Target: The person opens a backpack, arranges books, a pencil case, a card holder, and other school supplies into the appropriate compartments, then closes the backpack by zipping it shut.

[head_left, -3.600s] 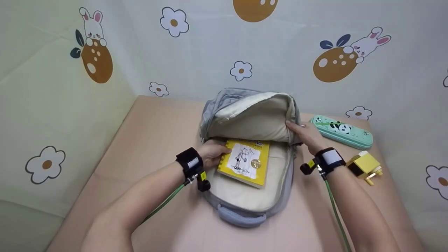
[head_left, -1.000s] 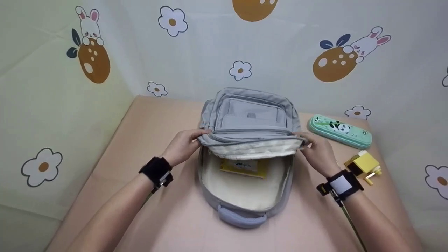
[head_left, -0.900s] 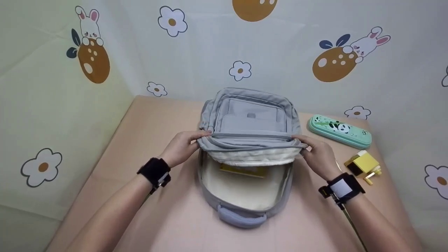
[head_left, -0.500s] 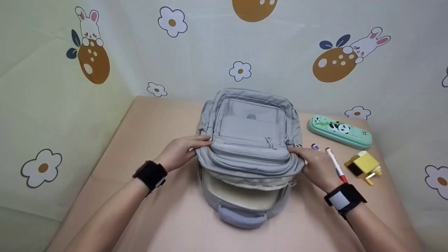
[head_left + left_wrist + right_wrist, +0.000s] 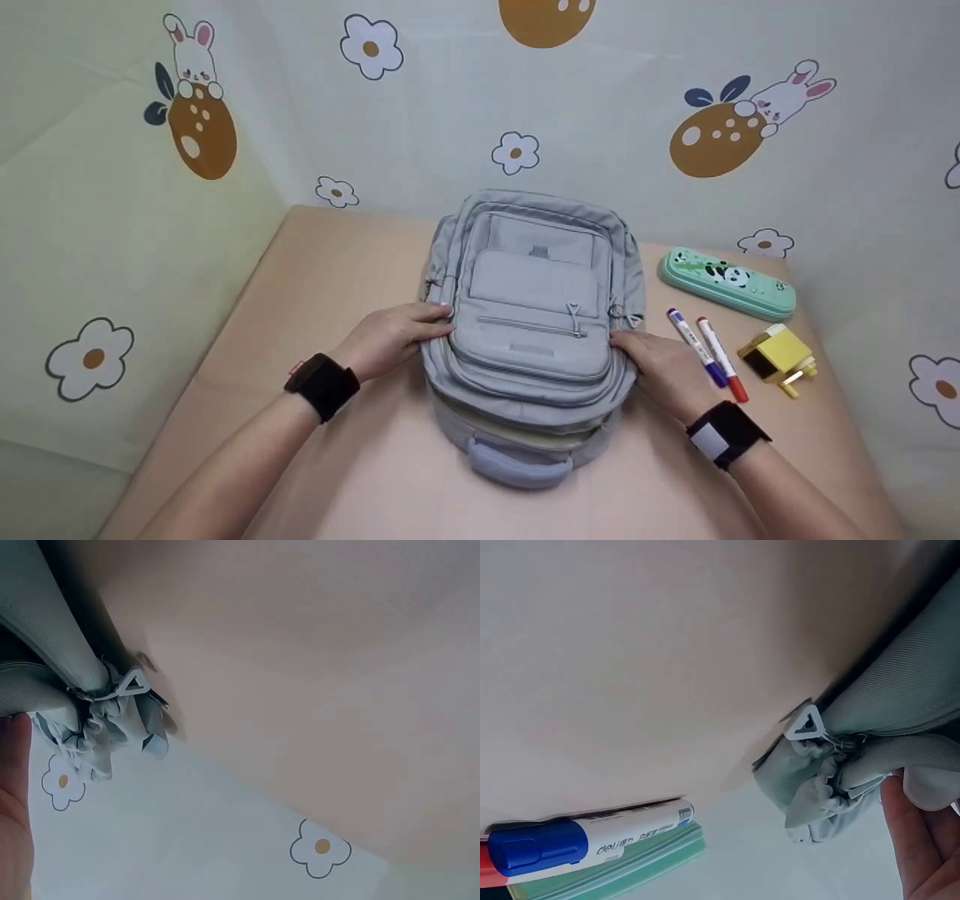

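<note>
A grey-blue backpack [image 5: 536, 281] lies on its back on the table, its front panel folded down over the main compartment. A narrow gap above the carry handle [image 5: 520, 463] shows a strip of cream lining; the yellow book is hidden inside. My left hand [image 5: 386, 339] grips the panel's left edge, and my right hand [image 5: 669, 369] pinches its right edge. In the right wrist view, fingertips [image 5: 907, 821] hold the grey fabric [image 5: 900, 727] near a zip. The left wrist view shows only part of the hand [image 5: 13, 810] against the bag [image 5: 45, 622].
Right of the backpack lie a blue-capped marker [image 5: 697, 346] and a red-capped marker [image 5: 721, 358]. Behind them is a mint panda pencil case [image 5: 727, 283]. A yellow pencil sharpener with a crank [image 5: 780, 351] stands near the table's right edge. A patterned cloth wall [image 5: 435, 112] rises behind.
My left hand has let go of the yellow book inside the bag. Both hands have drawn the front panel down toward me, covering the book. The markers have come into view beside my right hand.
</note>
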